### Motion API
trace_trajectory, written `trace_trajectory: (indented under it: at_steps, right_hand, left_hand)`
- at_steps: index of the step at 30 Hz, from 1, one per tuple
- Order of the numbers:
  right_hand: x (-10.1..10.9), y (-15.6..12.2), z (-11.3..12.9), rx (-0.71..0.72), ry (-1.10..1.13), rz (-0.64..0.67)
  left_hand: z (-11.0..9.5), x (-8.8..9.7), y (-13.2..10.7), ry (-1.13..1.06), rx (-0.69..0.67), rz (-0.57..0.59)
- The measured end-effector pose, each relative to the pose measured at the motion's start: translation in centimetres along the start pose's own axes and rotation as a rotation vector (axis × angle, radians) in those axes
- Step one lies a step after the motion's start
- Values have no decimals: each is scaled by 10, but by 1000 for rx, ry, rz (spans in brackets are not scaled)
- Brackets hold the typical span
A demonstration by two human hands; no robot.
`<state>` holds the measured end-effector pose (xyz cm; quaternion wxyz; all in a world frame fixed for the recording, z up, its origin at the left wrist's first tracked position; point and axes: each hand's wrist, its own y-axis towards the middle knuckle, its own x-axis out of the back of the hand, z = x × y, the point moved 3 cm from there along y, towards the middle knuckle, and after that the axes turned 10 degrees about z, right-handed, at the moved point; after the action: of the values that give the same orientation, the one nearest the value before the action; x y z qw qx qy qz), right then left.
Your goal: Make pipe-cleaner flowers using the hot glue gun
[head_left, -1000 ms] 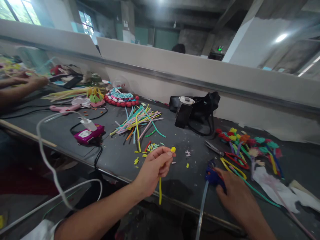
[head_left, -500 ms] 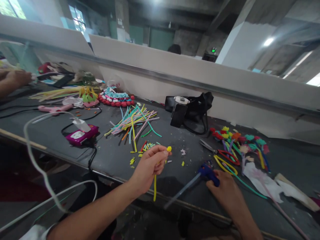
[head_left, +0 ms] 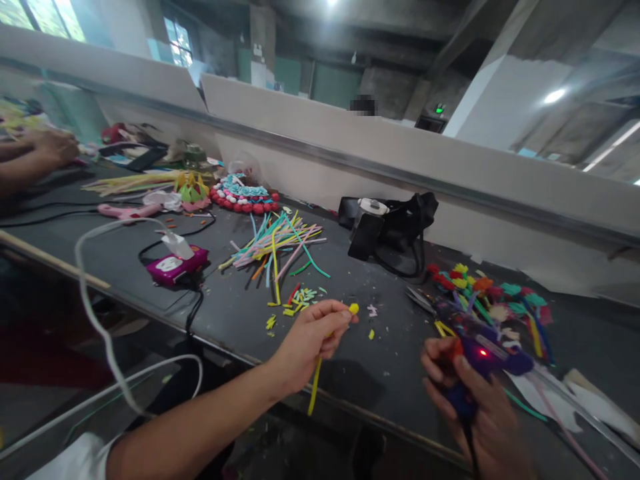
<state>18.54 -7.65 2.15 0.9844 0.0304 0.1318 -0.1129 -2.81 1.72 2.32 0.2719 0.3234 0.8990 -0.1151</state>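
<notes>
My left hand (head_left: 313, 343) pinches a yellow strip (head_left: 314, 390), probably a fuzzy craft stem, whose tail hangs down past the table edge. A small yellow knob (head_left: 354, 309) pokes out at the fingertips. On the right, my right hand (head_left: 483, 417) is wrapped around a dark blue glue gun (head_left: 493, 353) with a lit red light. A long clear glue stick (head_left: 593, 410) runs from its back toward the lower right. The gun's nozzle is blurred against scissors (head_left: 420, 299) lying behind it. Yellow clippings (head_left: 371, 335) lie near my left hand.
A pile of coloured stems (head_left: 280, 243) lies mid-table. At left are a purple power strip (head_left: 177, 265) with a white cord and a pink glue gun (head_left: 127, 211). A black bag (head_left: 420, 217) stands at the back, colourful flowers (head_left: 483, 283) at right. Another person's hands (head_left: 53, 148) are far left.
My right hand has picked the glue gun up off the table and swung it round, so the glue stick now trails right. The left hand keeps its pinch; the view has shifted slightly.
</notes>
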Motion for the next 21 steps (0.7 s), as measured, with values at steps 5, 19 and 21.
trace_trajectory:
  at_steps: [5, 19, 21]
  right_hand:
    - [-13, -4, -18, 38, -144, 69]
    - [-40, -27, 1, 195, -562, 82]
    - [-38, -27, 0, 203, -561, 128]
  left_hand:
    - [0, -1, -2, 78, 20, -55]
    - [-1, -1, 0, 151, -39, -180]
    - [1, -2, 0, 155, -26, -176]
